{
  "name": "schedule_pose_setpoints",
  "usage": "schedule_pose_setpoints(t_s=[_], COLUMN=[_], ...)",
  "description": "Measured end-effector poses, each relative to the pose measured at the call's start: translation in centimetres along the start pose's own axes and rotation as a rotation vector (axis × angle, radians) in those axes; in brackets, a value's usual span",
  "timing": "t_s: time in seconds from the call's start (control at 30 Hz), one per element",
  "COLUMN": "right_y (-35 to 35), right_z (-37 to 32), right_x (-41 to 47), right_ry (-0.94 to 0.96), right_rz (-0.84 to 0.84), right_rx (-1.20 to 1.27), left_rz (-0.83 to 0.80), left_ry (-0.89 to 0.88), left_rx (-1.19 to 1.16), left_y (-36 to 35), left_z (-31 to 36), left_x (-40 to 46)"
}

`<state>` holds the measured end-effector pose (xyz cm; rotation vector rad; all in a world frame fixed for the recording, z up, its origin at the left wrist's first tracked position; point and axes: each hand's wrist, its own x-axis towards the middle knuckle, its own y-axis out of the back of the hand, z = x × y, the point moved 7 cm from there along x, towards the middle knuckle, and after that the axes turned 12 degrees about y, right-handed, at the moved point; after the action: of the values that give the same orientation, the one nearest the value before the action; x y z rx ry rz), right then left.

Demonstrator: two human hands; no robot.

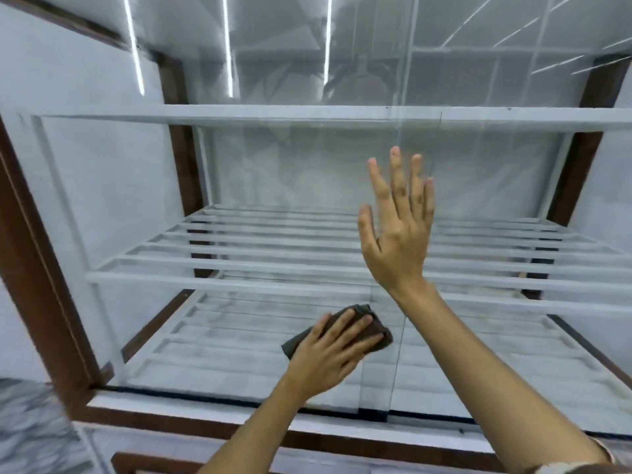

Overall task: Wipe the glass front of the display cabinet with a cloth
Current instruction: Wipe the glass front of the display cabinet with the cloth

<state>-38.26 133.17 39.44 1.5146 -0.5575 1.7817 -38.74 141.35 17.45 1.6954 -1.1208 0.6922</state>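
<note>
The display cabinet's glass front (239,186) fills the view, with ceiling lights mirrored in it. My left hand (328,354) presses a dark brown folded cloth (378,328) flat against the lower part of the glass, fingers spread over it. Higher up and to the right, my right hand (396,227) lies with its palm toward the glass, fingers apart and pointing up, holding nothing. A vertical seam between two glass panes (398,354) runs just right of the cloth.
Behind the glass are white slatted shelves (239,265) with nothing on them. A dark wooden frame (37,268) borders the cabinet at left and along the bottom (205,424). A grey marbled surface (30,432) shows at the lower left.
</note>
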Motion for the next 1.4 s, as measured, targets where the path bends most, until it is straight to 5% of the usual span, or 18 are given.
schedule_pose_setpoints(t_s=[0.1, 0.3, 0.37, 0.5, 0.57, 0.63, 0.8, 0.87, 1.0, 1.1, 1.17, 1.33, 1.4], right_y=[-2.8, -3.7, -3.7, -3.6, -3.5, -3.5, -3.7, -4.6, -8.9, -11.9, -12.9, -13.3, -13.2], right_z=[-2.1, -2.0, -1.9, -1.8, -1.9, -1.9, -2.8, -4.9, -13.7, -18.0, -18.6, -18.6, -18.8], right_x=[-2.2, -3.0, -3.2, -3.3, -3.3, -3.2, -3.1, -2.6, 0.0, 1.3, 1.3, 0.8, 0.8], right_ry=[0.091, 0.119, 0.123, 0.136, 0.136, 0.135, 0.029, -0.089, 0.051, 0.146, 0.167, 0.196, 0.204], right_rz=[-0.103, -0.065, -0.061, -0.050, -0.037, -0.022, 0.079, 0.133, 0.054, -0.027, -0.054, -0.039, -0.018], right_rx=[-0.068, -0.217, -0.230, -0.250, -0.249, -0.257, -0.205, -0.112, 0.033, 0.062, -0.043, -0.178, -0.197], left_rz=[0.018, 0.221, 0.216, 0.017, -0.057, -0.073, 0.225, 0.216, 0.030, 0.026, 0.016, 0.127, 0.171], left_ry=[0.114, 1.060, 1.003, 0.291, 0.192, 0.330, 1.326, 1.279, 0.533, 0.284, 0.356, 1.076, 1.210], left_rx=[0.035, -0.231, -0.258, -0.099, -0.030, -0.031, -0.290, -0.304, -0.198, -0.092, -0.080, -0.221, -0.284], left_y=[0.5, 5.0, 4.8, 1.5, 0.4, 0.8, 5.2, 5.1, 2.8, 1.4, 1.1, 2.6, 3.2], left_z=[-5.6, -19.4, -17.2, -9.2, -10.4, -15.3, -29.9, -28.5, -18.5, -19.4, -23.6, -36.4, -36.5], left_x=[-2.7, 1.4, 2.4, -2.4, -6.3, -8.5, -6.2, -4.0, -4.4, -8.4, -11.3, -15.4, -14.2])
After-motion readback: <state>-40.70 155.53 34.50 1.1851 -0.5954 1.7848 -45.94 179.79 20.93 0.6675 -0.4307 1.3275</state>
